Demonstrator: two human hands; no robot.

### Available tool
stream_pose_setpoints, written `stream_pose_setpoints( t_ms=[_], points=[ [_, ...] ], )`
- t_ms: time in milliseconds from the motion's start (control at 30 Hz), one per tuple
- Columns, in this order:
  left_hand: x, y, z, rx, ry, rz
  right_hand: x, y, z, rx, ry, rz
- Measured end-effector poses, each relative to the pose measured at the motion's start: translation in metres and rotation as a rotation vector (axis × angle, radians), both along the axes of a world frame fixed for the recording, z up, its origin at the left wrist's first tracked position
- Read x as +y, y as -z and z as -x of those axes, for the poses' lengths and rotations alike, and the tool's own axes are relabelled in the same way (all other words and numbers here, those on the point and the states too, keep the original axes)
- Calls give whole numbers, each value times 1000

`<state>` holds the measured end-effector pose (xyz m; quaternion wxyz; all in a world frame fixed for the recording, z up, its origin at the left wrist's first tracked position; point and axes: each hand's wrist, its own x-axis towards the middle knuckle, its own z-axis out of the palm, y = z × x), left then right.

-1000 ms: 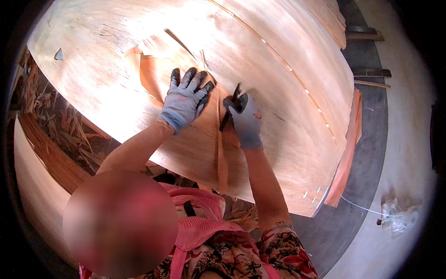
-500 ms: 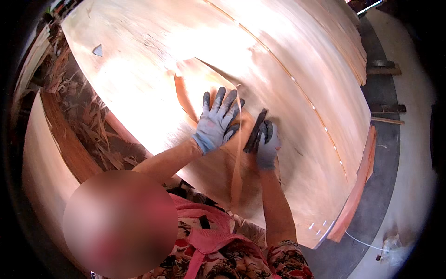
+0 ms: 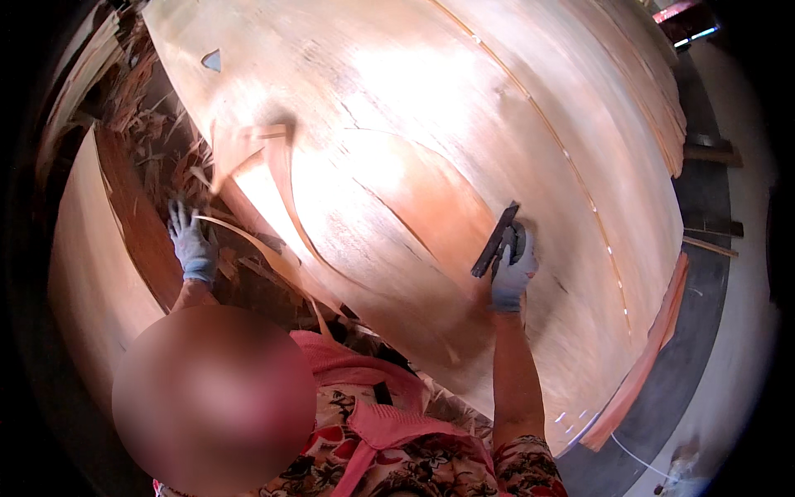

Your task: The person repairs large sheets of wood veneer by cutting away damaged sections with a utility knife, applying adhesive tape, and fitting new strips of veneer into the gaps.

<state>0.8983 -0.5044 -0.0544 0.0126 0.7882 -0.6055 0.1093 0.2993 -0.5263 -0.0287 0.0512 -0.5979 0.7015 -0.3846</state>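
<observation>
A large pale wood veneer sheet (image 3: pixel 563 273) spreads in front of me. In its middle lies a pointed, more orange patch (image 3: pixel 431 195) with sharp edges. My right hand (image 3: pixel 515 269), in a grey glove with dark fingertips, is closed around a black straight-edged hand tool (image 3: pixel 497 238) at this patch's right end. Off the sheet's left edge, my gloved left hand (image 3: pixel 192 242) is over the wood scraps, fingers spread and slightly blurred. Beside its fingertips are a thin veneer strip (image 3: pixel 248 240) and a curled veneer offcut (image 3: pixel 277 166), both near the sheet's left edge.
Broken veneer scraps (image 3: pixel 157 108) fill the gap on the left, beside another stack of veneer (image 3: pixel 95 240). A thin yellowish line with white spots (image 3: pixel 595 209) runs along the sheet. A small hole (image 3: pixel 212 60) shows at upper left. Dark supports (image 3: pixel 712 228) stand at right.
My left hand has moved from the sheet's middle to the scraps at far left. The cut offcut and strip have shifted left, uncovering the orange patch. My right hand keeps the tool.
</observation>
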Motion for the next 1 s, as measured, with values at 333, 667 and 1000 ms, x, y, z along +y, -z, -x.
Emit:
stream_pose_setpoints(
  t_ms=[333,667,1000],
  points=[
    [55,8,87,875,132,-789,2,-11,2,-66,-17,-37],
    [84,-57,78,844,-11,-1061,-5,-13,5,99,-45,-57],
    [97,-42,41,891,-478,-918,-5,-4,15,84,-16,-65]
  ],
)
